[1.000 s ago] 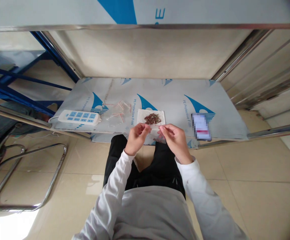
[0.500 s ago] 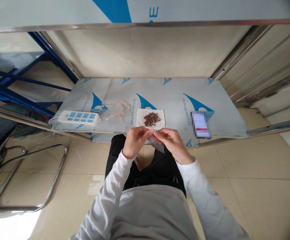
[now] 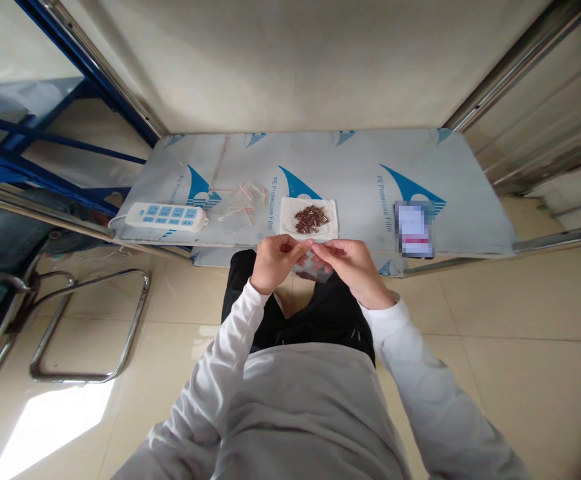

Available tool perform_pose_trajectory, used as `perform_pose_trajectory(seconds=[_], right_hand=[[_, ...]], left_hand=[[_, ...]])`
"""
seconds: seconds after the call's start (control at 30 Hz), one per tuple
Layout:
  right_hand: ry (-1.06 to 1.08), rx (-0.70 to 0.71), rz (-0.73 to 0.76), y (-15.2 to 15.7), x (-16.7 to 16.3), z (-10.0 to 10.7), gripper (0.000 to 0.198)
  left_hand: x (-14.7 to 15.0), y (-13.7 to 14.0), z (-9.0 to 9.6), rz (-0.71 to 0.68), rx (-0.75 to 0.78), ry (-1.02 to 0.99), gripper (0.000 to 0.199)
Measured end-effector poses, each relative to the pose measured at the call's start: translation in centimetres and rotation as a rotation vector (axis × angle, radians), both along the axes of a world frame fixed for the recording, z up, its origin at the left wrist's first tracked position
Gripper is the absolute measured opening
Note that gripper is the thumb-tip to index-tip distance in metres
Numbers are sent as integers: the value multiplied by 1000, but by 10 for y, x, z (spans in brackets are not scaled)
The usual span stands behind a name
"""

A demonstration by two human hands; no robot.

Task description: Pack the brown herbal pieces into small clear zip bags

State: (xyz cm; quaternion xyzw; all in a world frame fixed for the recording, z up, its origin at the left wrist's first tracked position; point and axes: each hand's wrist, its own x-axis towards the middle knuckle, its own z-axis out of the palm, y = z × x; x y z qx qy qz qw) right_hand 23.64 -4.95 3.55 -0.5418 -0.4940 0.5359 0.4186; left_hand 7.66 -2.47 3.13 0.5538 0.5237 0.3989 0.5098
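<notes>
**Clear bag pinched between two hands at the near side of a white pad**

The white pad (image 3: 286, 230) serves as the landmark, with sides given from the wearer's viewpoint. One clear plastic bag (image 3: 316, 273) hangs just nearer the wearer than the pad, between and below the fingertips of both hands. The left hand (image 3: 277, 262) and the right hand (image 3: 351, 265) each pinch its upper edge between thumb and forefinger, the fingertips meeting or nearly so. Its contents are too blurred to count.

On the pad lies one heap of small reddish-brown metallic pieces (image 3: 311, 219); these overlap, and their number cannot be told. Left of the pad are several flat clear bags with red edges (image 3: 243, 203), overlapping and likewise not countable with certainty. Farther left lies one power strip (image 3: 167, 217), its eight outlets in two rows of four. Well to the right of the pad lies one phone (image 3: 414, 230), its screen pixelated. Pad, strip and phone share one film-covered table (image 3: 350, 150).
</notes>
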Motion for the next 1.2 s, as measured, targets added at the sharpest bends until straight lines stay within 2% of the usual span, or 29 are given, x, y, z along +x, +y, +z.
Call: perform_pose_trajectory(seconds=[0.13, 0.27, 0.33, 0.47, 0.57, 0.8, 0.9, 1.03, 1.2], right_hand=[[185, -106, 22, 1, 4, 5, 40], [288, -147, 137, 0, 14, 5, 39], [288, -160, 108, 0, 16, 6, 39], [249, -154, -44, 0, 11, 13, 36], [231, -116, -104, 2, 4, 14, 37], [208, -20, -36, 5, 0, 6, 40], [207, -7, -5, 4, 1, 6, 40], [168, -11, -10, 3, 2, 4, 37], [53, 87, -59, 3, -2, 0, 34]], left_hand=[[0, 5, -5, -86, -85, -179, 44], [-5, 9, -5, -205, -102, -213, 45], [-7, 10, -2, -231, -82, -205, 45], [-10, 10, 2, -165, 3, -136, 45], [-8, 7, 2, -136, 44, -141, 46], [-2, 4, -2, -19, -46, -297, 36], [-2, 5, -2, -11, -67, -341, 32], [-3, 4, -3, -28, -39, -310, 28], [-2, 1, -5, -50, -5, -276, 28]])
